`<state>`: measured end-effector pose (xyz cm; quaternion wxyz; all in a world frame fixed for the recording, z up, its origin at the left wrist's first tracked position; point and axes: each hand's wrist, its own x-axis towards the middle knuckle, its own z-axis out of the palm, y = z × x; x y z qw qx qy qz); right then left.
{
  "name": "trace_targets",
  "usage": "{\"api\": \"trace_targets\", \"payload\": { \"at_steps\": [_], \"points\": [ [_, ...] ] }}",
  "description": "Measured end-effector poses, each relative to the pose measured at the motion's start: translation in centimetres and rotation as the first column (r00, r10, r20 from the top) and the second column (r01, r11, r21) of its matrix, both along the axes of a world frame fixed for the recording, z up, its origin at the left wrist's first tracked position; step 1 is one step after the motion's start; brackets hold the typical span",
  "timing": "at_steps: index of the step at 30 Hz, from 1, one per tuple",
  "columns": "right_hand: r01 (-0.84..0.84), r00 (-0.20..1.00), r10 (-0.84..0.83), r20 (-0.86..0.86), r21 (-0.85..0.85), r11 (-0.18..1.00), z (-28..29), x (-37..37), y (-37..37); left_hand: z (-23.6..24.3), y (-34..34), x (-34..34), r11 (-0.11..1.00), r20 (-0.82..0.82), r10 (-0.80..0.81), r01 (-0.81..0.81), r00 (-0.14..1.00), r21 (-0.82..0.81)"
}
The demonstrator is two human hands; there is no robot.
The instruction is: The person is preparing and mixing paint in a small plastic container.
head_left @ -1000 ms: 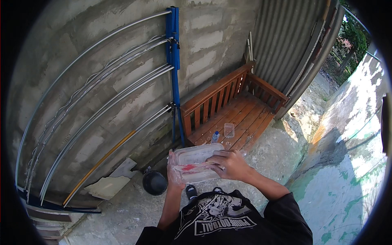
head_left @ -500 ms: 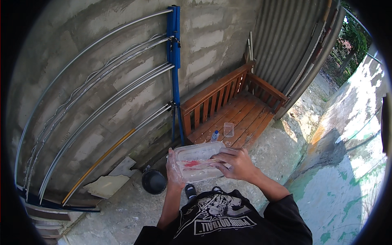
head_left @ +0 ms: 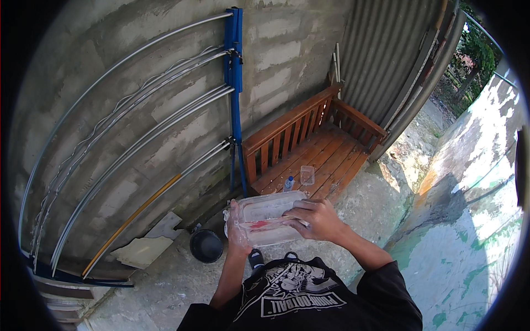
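In front of my body, my left hand [head_left: 238, 231], pale with a whitish coating, grips the left end of a clear plastic container [head_left: 268, 208]. A red patch [head_left: 258, 224] shows near the container's middle, and whitish residue clouds its surface. My right hand [head_left: 316, 220] is over the container's right side, its fingers pinched around a thin, light-coloured stick [head_left: 288, 217]. The stick points left toward the red patch; whether its tip touches the patch is too small to tell. White residue also marks the right fingertips.
Beyond the container stands a wooden bench [head_left: 331, 144] bearing a small blue-capped bottle [head_left: 288, 183] and a clear tub [head_left: 307, 175]. A black bucket [head_left: 206, 245] sits on the concrete floor at left, near broken board pieces [head_left: 142, 251]. Metal pipes rest on a blue rack [head_left: 234, 83] along the wall.
The left hand sits slightly farther in over the container's left end, whose edge now shows beyond the fingers. The right hand keeps its pinch with hardly any movement.
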<state>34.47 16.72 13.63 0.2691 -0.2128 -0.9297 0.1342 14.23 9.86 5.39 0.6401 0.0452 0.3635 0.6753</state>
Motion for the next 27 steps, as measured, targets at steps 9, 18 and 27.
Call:
{"api": "trace_targets", "payload": {
  "at_steps": [9,18,27],
  "points": [
    [0.025,0.999,-0.026,0.019,0.030,0.999,-0.7,0.1,-0.4,-0.9,0.0,-0.4,0.999,0.036,-0.015,0.014,0.999,0.031],
    [0.072,0.994,-0.070,-0.083,0.020,0.997,1.1,0.4,0.6,-0.6,0.0,-0.5,1.000,-0.020,0.012,-0.013,1.000,-0.016],
    [0.086,0.991,-0.081,-0.105,0.035,0.996,-2.0,-1.5,-0.6,-1.8,0.0,-1.2,0.999,-0.030,0.034,-0.033,0.999,0.025]
  ]
}}
